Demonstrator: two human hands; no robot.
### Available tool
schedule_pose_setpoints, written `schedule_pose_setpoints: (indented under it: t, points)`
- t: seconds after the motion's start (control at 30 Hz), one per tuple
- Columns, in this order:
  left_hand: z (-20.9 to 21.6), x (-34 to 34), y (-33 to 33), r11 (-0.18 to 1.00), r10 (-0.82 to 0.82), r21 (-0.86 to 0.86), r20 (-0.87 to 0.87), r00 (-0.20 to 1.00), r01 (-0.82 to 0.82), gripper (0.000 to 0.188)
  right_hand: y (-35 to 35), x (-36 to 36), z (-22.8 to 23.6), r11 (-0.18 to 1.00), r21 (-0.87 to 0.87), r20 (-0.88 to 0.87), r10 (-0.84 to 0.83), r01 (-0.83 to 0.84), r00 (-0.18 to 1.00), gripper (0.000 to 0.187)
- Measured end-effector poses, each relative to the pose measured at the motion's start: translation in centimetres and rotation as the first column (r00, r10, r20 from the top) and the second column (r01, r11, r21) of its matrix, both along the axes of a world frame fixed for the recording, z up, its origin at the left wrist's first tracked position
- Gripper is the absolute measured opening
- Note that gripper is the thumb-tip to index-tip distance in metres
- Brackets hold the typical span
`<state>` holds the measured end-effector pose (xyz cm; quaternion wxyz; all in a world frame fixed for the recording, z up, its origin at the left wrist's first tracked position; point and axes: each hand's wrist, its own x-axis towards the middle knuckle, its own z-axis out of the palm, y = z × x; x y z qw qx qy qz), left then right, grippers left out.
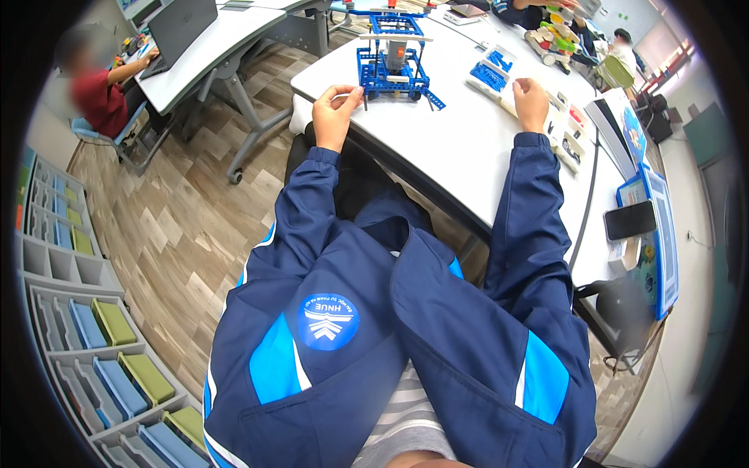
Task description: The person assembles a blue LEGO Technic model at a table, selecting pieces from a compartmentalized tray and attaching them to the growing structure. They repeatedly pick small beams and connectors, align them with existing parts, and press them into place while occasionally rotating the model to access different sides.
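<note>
On the white table, a blue building-brick model [394,74] stands upright, with an open beam frame on top and a grey motor-like block [395,54] with an orange spot inside it. My left hand [334,117] is at its near left corner, thumb and index finger pinched at a thin dark rod [365,102]. Whether that rod is joined to the model I cannot tell. My right hand [532,107] is closed beside the white parts tray [511,101]; its fingertips are curled in, and what they hold, if anything, is hidden.
Blue pieces [490,76] fill the tray's far end. To the right are a phone [630,221], a small white box [624,254] and a blue-edged case [659,234]. At left, a person in red [101,101] uses a laptop [181,35]. Drawer shelves [101,335] line the left wall.
</note>
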<state>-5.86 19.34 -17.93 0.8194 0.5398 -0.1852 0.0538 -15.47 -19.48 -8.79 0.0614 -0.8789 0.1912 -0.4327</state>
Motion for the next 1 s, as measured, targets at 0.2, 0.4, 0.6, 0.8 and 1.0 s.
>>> schedule_pose_setpoints:
  t: [0.2, 0.4, 0.6, 0.8, 1.0]
  points:
    - [-0.1, 0.0, 0.0, 1.000, 0.002, 0.007, 0.011, 1.000, -0.002, 0.020, -1.2, 0.4, -2.9, 0.999, -0.043, -0.207, -0.009, 0.001, 0.978, 0.034]
    - [-0.1, 0.1, 0.0, 1.000, 0.000, 0.009, 0.006, 1.000, 0.000, 0.019, -0.1, 0.3, -2.7, 0.985, -0.092, -0.345, -0.166, 0.143, 0.924, 0.047]
    - [-0.2, 0.2, -0.2, 1.000, -0.007, -0.001, 0.012, 1.000, 0.007, 0.019, -1.8, 0.6, -2.5, 0.973, -0.106, -0.300, -0.229, 0.206, 0.926, 0.042]
    - [0.2, -0.1, 0.0, 1.000, -0.005, -0.017, 0.018, 1.000, 0.006, 0.017, -3.3, 2.3, 0.6, 0.957, 0.141, -0.463, -0.163, 0.254, 0.871, 0.036]
    - [0.4, -0.3, -0.1, 1.000, 0.009, 0.020, -0.005, 1.000, -0.009, 0.018, -3.0, 3.0, 0.8, 0.916, 0.148, -0.483, -0.263, 0.374, 0.835, 0.036]
